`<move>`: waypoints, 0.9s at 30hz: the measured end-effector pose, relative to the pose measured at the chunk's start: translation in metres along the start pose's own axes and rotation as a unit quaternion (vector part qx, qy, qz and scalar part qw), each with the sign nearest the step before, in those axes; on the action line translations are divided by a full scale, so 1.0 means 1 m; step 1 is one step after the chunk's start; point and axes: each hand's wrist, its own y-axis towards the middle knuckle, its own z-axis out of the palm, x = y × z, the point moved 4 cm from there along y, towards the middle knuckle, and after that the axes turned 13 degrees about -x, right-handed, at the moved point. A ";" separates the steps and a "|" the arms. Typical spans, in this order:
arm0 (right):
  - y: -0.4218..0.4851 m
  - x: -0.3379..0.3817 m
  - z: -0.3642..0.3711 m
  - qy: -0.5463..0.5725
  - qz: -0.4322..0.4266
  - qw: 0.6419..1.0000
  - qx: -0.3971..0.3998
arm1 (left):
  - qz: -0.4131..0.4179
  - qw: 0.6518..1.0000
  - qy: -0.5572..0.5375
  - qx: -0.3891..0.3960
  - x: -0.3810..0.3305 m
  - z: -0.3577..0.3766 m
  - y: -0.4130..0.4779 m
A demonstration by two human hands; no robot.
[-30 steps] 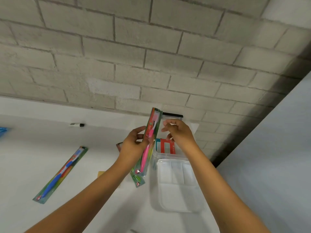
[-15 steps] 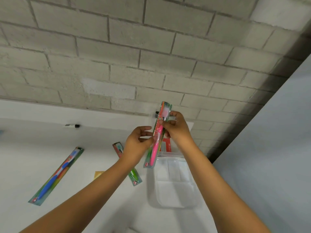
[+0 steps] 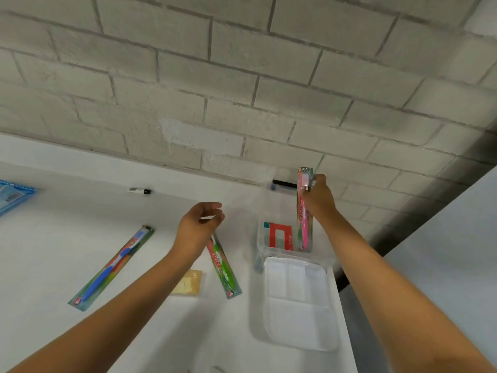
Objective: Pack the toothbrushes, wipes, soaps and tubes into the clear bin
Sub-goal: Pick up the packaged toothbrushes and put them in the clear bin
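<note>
Hugging the table's (image 3: pixel 40 251) right edge sat the bin lid (image 3: pixel 298 313); open room leftward around the blue toothbrush pack (image 3: pixel 113 267) and green toothbrush pack (image 3: pixel 224 270). The left hand (image 3: pixel 199 227) hovered loose, empty; the right hand (image 3: pixel 318 199) gripped the third, the pink toothbrush pack (image 3: pixel 304 230), upright in the clear bin (image 3: pixel 259 232).

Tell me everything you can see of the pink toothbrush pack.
The pink toothbrush pack is a long, narrow blister pack: a green-edged backing card under clear plastic, with a pink-handled brush inside, head uppermost. It stands almost upright. The right hand grips its upper part from the side, and its lower end sits inside the clear bin, at the bin's right, beside a red and white box. Its top sticks out above the rim. Whether it touches the bin's bottom cannot be told.
</note>
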 end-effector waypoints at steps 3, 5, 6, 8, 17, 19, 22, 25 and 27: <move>-0.003 -0.020 0.025 -0.039 0.039 0.998 0.030 | -0.008 1.000 -0.001 -0.003 0.008 -0.005 0.004; -0.005 -0.033 0.036 -0.056 0.057 0.996 0.046 | -0.013 1.000 -0.003 -0.001 0.013 -0.006 0.005; -0.005 -0.040 0.041 -0.062 0.066 0.995 0.052 | -0.013 1.000 -0.003 0.003 0.016 -0.006 0.005; -0.006 -0.052 0.049 -0.072 0.084 0.992 0.062 | -0.014 1.000 0.001 0.011 0.020 -0.006 0.006; -0.012 -0.061 0.061 -0.132 0.006 0.991 0.036 | -0.019 0.999 -0.002 0.037 0.023 -0.001 0.008; -0.014 -0.059 0.061 -0.153 -0.023 0.987 0.034 | -0.016 0.999 0.000 0.040 0.023 -0.001 0.009; -0.014 -0.055 0.058 -0.153 -0.038 0.987 0.024 | -0.016 0.999 -0.006 0.039 0.025 -0.004 0.010; -0.013 -0.044 0.049 -0.122 -0.041 0.992 0.014 | -0.010 0.999 -0.007 0.037 0.025 -0.008 0.013; -0.015 -0.031 0.041 -0.091 -0.055 0.994 0.001 | -0.004 0.999 -0.009 0.034 0.023 -0.014 0.014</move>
